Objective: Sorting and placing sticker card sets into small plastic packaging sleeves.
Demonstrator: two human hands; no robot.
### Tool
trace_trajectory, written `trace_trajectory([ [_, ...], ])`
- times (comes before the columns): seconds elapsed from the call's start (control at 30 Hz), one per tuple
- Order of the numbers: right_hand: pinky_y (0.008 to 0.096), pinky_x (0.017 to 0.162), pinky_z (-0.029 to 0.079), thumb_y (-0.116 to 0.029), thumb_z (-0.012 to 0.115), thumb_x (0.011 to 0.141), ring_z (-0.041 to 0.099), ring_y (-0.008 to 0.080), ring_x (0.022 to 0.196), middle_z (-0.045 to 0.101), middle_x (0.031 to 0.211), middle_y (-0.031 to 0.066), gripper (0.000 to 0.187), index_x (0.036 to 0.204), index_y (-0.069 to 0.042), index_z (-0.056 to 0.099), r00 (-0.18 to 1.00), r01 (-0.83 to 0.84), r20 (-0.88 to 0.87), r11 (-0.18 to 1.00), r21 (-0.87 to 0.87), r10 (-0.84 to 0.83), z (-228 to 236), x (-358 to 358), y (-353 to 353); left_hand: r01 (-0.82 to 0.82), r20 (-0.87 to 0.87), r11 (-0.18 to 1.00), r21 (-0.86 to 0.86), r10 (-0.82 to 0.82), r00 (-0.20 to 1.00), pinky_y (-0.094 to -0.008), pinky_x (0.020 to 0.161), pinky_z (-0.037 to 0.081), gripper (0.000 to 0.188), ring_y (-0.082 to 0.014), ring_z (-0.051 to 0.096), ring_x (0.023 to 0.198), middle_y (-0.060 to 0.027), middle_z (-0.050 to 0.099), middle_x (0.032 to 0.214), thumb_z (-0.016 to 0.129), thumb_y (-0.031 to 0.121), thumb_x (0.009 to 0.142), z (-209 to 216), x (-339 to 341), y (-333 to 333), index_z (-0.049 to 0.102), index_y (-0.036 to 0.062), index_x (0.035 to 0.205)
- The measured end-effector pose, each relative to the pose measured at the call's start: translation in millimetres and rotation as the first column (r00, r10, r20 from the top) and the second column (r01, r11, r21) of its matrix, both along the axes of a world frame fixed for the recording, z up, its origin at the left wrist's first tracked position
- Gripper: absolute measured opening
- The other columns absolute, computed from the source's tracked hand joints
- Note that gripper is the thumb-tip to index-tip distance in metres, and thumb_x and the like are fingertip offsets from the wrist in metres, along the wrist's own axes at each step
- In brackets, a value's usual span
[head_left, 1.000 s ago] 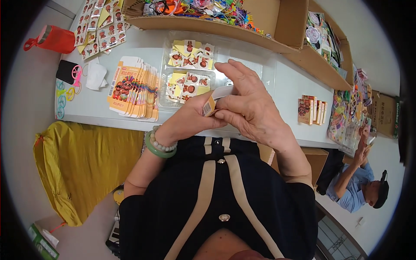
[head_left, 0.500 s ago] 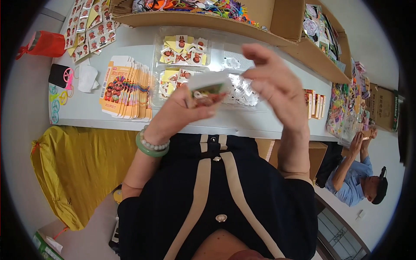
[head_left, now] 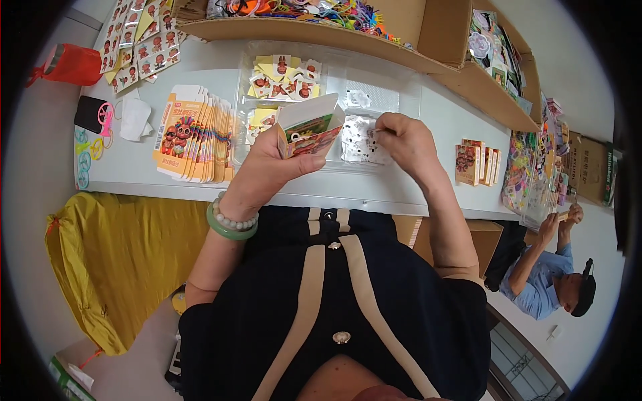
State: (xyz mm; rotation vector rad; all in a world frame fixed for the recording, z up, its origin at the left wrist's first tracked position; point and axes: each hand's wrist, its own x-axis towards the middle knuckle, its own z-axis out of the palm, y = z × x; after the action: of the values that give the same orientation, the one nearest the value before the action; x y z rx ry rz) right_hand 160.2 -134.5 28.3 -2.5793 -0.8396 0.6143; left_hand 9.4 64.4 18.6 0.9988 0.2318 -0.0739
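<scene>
My left hand (head_left: pixel 277 157) is wrapped round a small open cardboard box (head_left: pixel 314 144), orange and red, with its white flap up and a green card and other small contents showing inside. My right hand (head_left: pixel 409 144) has its fingertips pinched together over small white packets (head_left: pixel 364 139) with dark specks, in the near right compartment of a clear plastic tray (head_left: pixel 334 70). Whatever the pinch holds is hidden. Stickers cut into squares (head_left: pixel 287 77), red and yellow, fill the tray's left compartments.
Flat orange boxes (head_left: pixel 190 137) stand overlapped at left, near sticker sheets (head_left: pixel 150 50) and a red bag (head_left: pixel 70 65). Filled boxes (head_left: pixel 476 162) stand at right. Cardboard cartons (head_left: pixel 321 30) of trinkets line the back. Another person (head_left: pixel 552 277) works at far right.
My right hand has come down from above the tray onto the white packets. The box in my left hand has tilted more upright, its opening now plain to see.
</scene>
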Motion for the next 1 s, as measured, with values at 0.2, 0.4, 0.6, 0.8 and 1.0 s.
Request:
trace_trajectory([
  [0.2, 0.0273, 0.063, 0.046, -0.008, 0.063, 0.078, 0.057, 0.0123, 0.069, 0.06, 0.073, 0.0044, 0.009, 0.087, -0.006, 0.062, 0.853, 0.269, -0.518, 0.901, 0.34, -0.059, 3, 8, -9, 0.027, -0.024, 1.0, -0.013, -0.028, 0.999, -0.0278, 0.089, 0.047, 0.046, -0.0167, 0.061, 0.099, -0.0107, 0.063, 0.108, 0.068, 0.002, 0.079, 1, 2, -4, 0.05, -0.0031, 0.12],
  [0.4, 0.0434, 0.07, 0.048, -0.005, 0.047, 0.08, 0.061, 0.0335, 0.078, 0.063, 0.083, 0.0142, 0.02, 0.096, -0.009, 0.06, 0.899, -0.328, 0.212, 0.91, -0.254, 0.383, -12, -13, 15, -0.004, -0.004, 1.0, -0.022, 0.004, 1.0, -0.0273, 0.089, 0.047, 0.045, -0.0161, 0.06, 0.099, -0.0108, 0.062, 0.109, 0.068, 0.002, 0.079, 1, 0, -3, 0.05, -0.0032, 0.12],
  [0.6, 0.0401, 0.07, 0.049, -0.008, 0.056, 0.079, 0.062, 0.0299, 0.078, 0.063, 0.082, 0.0103, 0.014, 0.092, -0.008, 0.061, 0.88, -0.221, 0.378, 0.953, -0.208, 0.287, -8, -5, 5, -0.024, -0.034, 1.0, 0.009, 0.025, 0.999, -0.0274, 0.088, 0.047, 0.046, -0.016, 0.06, 0.099, -0.0104, 0.063, 0.108, 0.068, 0.002, 0.079, 3, -3, 0, 0.049, -0.003, 0.12],
  [0.8, 0.0373, 0.072, 0.049, -0.012, 0.06, 0.078, 0.062, 0.0288, 0.083, 0.065, 0.086, 0.012, 0.024, 0.101, -0.009, 0.062, 0.955, -0.255, -0.15, 0.966, 0.036, 0.257, 8, -19, 12, 0.036, -0.041, 0.999, -0.014, -0.036, 0.999, -0.0265, 0.09, 0.044, 0.054, -0.0128, 0.054, 0.103, -0.0065, 0.058, 0.115, 0.071, 0.005, 0.078, 1, -1, 2, 0.046, -0.0011, 0.125],
  [1.0, 0.0414, 0.076, 0.048, -0.021, 0.062, 0.078, 0.062, 0.0335, 0.085, 0.065, 0.088, 0.0142, 0.028, 0.103, -0.008, 0.062, 0.916, -0.351, -0.238, 0.933, -0.085, 0.323, 2, -23, 30, 0.043, -0.048, 0.999, -0.012, -0.043, 0.998, -0.0263, 0.089, 0.044, 0.051, -0.0124, 0.055, 0.102, -0.0067, 0.058, 0.115, 0.069, 0.004, 0.079, 2, -3, 0, 0.047, -0.0015, 0.124],
])
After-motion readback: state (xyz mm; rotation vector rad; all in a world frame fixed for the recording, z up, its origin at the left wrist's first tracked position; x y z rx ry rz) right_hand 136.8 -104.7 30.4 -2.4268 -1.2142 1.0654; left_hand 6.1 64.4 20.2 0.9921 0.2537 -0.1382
